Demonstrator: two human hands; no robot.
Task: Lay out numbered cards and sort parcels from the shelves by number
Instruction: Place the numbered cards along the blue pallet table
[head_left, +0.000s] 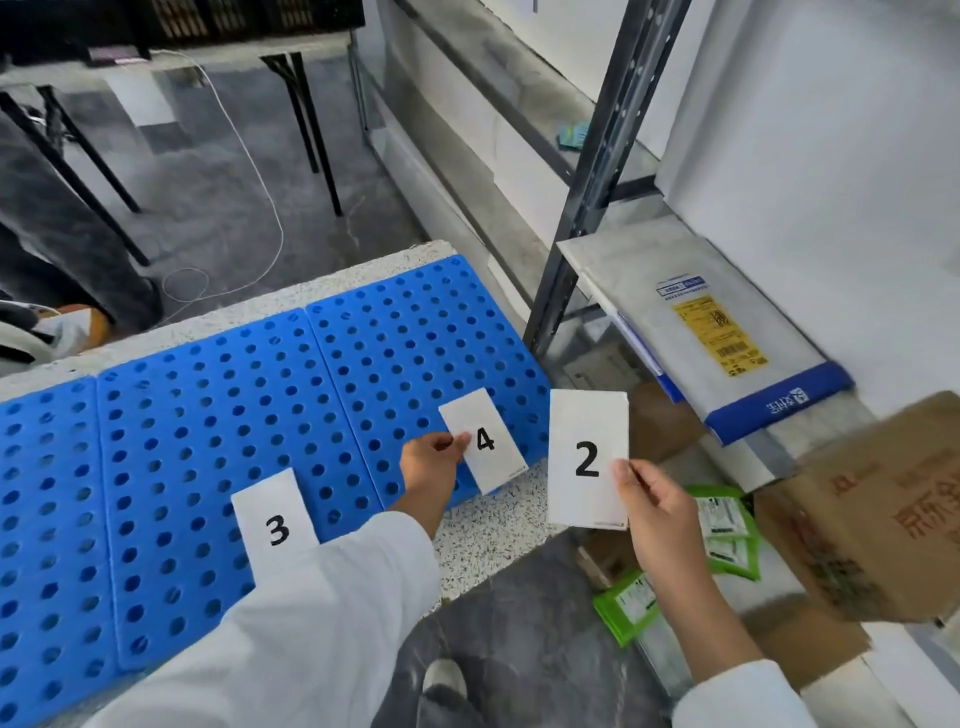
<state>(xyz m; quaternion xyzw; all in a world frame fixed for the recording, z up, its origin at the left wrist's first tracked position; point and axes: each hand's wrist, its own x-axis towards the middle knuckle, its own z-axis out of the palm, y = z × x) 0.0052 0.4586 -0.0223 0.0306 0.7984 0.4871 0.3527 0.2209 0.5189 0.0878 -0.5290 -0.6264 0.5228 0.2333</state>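
A white card marked 3 (272, 519) lies flat on the blue perforated mat (208, 415). My left hand (428, 467) pinches a card marked 4 (483, 441) at its left edge, low over the mat's right end. My right hand (654, 509) pinches a card marked 2 (587, 462) by its right edge, held in the air past the table's right end, in front of the shelves. On the shelves lie a grey mailer with a yellow label (727, 332), a brown cardboard box (872, 514) and green parcels (727, 525).
The mat sits on a speckled table (488, 530). A grey metal shelf upright (587, 197) stands just right of the table. Black table legs (311, 130) and a white cable (260, 182) are on the grey floor behind. My shoe (441, 680) shows below.
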